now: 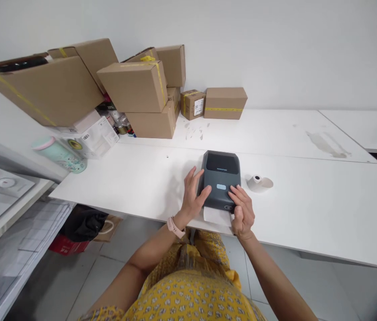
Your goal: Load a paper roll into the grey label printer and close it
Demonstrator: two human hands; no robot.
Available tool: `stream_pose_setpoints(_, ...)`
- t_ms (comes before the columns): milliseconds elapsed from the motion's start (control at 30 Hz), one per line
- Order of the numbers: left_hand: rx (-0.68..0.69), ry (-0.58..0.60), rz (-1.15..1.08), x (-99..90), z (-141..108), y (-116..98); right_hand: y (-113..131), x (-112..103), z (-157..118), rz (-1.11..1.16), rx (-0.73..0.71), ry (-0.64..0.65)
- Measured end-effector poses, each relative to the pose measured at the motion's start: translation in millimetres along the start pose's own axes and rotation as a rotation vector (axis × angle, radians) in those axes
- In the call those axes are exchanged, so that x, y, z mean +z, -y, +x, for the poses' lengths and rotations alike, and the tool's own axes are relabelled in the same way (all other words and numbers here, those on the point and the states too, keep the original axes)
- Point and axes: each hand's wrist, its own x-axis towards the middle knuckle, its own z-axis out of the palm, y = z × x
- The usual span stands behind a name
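A dark grey label printer with a black window and a pale blue button sits near the front edge of the white table. White paper sticks out of its front slot. My left hand is at the printer's left side, fingers spread and thumb on the top near the button. At the right front corner is my right hand; some fingertips rest on the printer, while the thumb is bent at the paper's right edge and seems to pinch it. To the right lies a small paper roll with a loose curled end.
Cardboard boxes are stacked at the back left, with two smaller ones, including a brown box, by the wall. A mint green tumbler leans at the left near a white box. The table's front edge runs close to my body.
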Motion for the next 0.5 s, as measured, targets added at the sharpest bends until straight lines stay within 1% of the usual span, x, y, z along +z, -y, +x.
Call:
stream_pose_setpoints(67,-0.124,0.131,-0.157,5.3,9.8,5.9,-1.5,0.7,-1.7,-0.007,-0.001,0.0)
stream_pose_setpoints(133,-0.189,0.193,-0.289,10.4,11.5,10.8,-3.6,1.4,-3.6,-0.013,0.0,-0.004)
stream_pose_setpoints(233,-0.232,0.178,-0.397,15.0,6.8,12.4,-6.8,3.1,-6.0,-0.022,-0.003,-0.026)
stream_pose_setpoints(367,-0.272,0.143,-0.448,16.5,3.1,8.8,-10.0,5.5,-8.8,-0.046,0.007,-0.039)
stream_pose_setpoints(500,-0.339,0.119,-0.497,18.8,1.9,7.5,-13.8,7.7,-15.1,-0.066,0.039,-0.06)
